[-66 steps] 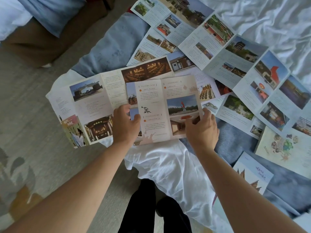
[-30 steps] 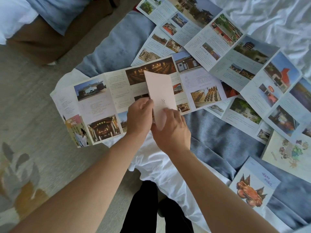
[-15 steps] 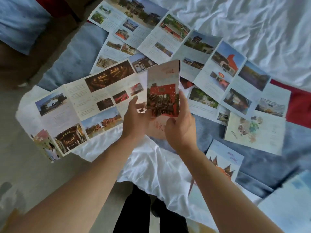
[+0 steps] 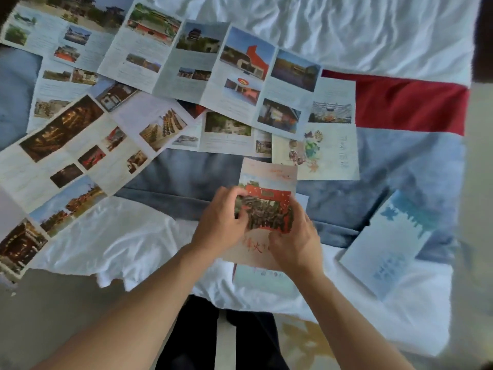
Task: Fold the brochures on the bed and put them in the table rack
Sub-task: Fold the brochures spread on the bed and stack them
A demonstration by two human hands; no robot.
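Note:
A folded brochure [image 4: 268, 202] with a red building and a group photo on its cover lies low over the bed's near edge. My left hand [image 4: 221, 222] grips its left side and my right hand [image 4: 296, 239] grips its lower right corner. It sits on top of another folded brochure [image 4: 262, 280], pale green at the bottom. Long unfolded brochures [image 4: 210, 68] [image 4: 77, 150] are spread across the bed behind and to the left. The table rack is not in view.
A folded pale blue brochure [image 4: 389, 244] lies at the right on the bed. A cream brochure with a colourful drawing [image 4: 325, 153] lies behind my hands. The bed has white sheets [image 4: 346, 30], a blue blanket [image 4: 184, 177] and a red strip [image 4: 400, 102]. Floor and my dark trousers are below.
The open brochure was folded shut, lifted and turned to show its red cover, then carried right and lowered onto another folded brochure. The view swung to the right.

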